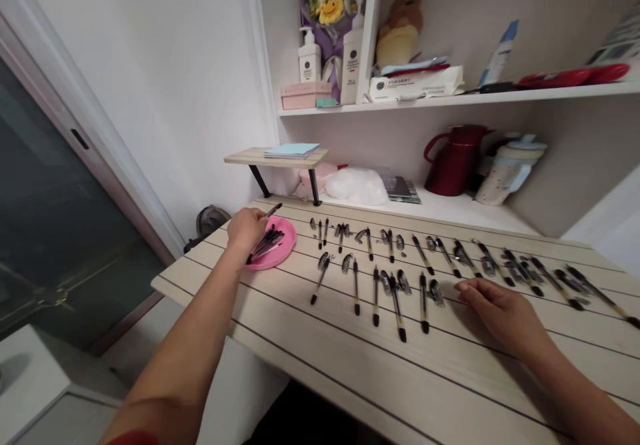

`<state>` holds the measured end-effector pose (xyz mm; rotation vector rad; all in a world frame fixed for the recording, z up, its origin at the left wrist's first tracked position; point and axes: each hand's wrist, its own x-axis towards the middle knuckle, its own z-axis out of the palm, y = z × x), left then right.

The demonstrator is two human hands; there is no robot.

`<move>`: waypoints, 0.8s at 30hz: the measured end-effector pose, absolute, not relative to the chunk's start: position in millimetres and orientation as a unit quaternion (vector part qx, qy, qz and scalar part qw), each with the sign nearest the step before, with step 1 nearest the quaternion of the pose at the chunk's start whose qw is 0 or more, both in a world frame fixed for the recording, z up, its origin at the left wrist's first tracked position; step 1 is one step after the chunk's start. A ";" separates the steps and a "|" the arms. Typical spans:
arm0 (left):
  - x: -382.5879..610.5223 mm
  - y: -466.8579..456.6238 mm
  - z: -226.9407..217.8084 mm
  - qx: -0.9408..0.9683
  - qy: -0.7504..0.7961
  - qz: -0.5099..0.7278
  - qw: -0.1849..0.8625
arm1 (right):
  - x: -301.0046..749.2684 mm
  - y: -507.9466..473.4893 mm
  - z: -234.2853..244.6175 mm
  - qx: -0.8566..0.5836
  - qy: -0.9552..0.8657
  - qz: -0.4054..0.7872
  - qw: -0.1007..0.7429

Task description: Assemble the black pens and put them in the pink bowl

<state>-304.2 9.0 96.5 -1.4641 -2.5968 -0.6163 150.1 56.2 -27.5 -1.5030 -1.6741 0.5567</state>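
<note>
Over the pink plate [286,244] at the left of the table, my left hand [247,228] pinches a black pen [274,210]. More pens [269,241] lie in a heap on that plate. My right hand [493,304] rests low over the tabletop, thumb and fingers brought together; whether anything small is between them I cannot tell. Close to its left is an uncapped black pen [425,304] with a clear cap [436,292] beside it. Several other pens [391,246] and loose caps [347,263] are laid out in two rows across the table.
A small raised stand [240,156] with a blue notebook [292,150] is behind the plate. On the back ledge are a white plastic bag [357,186], a dark red jug [454,165] and a pale tumbler [509,170]. A shelf [425,103] with bottles runs above.
</note>
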 end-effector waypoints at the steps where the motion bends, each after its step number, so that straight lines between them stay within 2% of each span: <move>1: -312.6 9.6 92.2 -0.470 -0.865 -0.172 0.027 | 149.6 56.5 -27.7 -0.599 -0.669 0.212 0.385; 3: -321.6 11.9 81.6 -0.462 -0.877 -0.136 -0.009 | 148.6 56.7 -27.3 -0.610 -0.686 0.199 0.343; 13: -315.7 34.9 61.5 -0.462 -0.885 -0.050 -0.040 | 149.4 55.1 -24.9 -0.610 -0.706 0.182 0.312; 24: -291.9 31.4 75.7 -0.529 -0.847 -0.049 -0.011 | 137.7 54.0 -24.1 -0.589 -0.711 0.172 0.344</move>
